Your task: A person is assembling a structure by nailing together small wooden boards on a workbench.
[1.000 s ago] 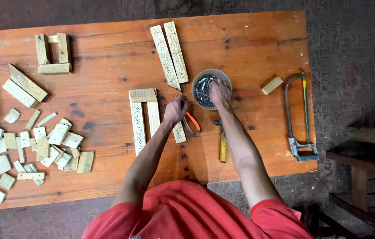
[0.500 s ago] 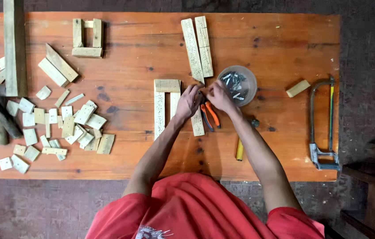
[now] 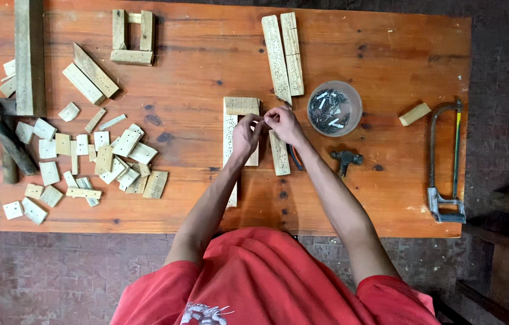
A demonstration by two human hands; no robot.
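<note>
My left hand (image 3: pixel 245 135) and my right hand (image 3: pixel 284 124) meet over a small frame of pale wooden slats (image 3: pixel 241 107) in the middle of the orange wooden table (image 3: pixel 206 198). The fingertips of both hands pinch together at the frame's upper right corner, on what looks like a small nail, too tiny to make out clearly. A clear round bowl of nails (image 3: pixel 334 108) stands just right of my right hand. Another short slat (image 3: pixel 279 156) lies below my right hand, and orange-handled pliers (image 3: pixel 295 157) show beside my wrist.
A dark hammer-like tool (image 3: pixel 346 159) lies right of the pliers, with a hacksaw (image 3: pixel 444 156) and a small block (image 3: pixel 415 114) at the far right. Two long slats (image 3: pixel 284 54) lie at the back. Left are a U-shaped frame (image 3: pixel 131 39), a plank (image 3: pixel 29 57) and several wood offcuts (image 3: pixel 86 162).
My right hand left the bowl of nails and moved left to meet my left hand over the slat frame. The view shifted, showing more of the table's left side.
</note>
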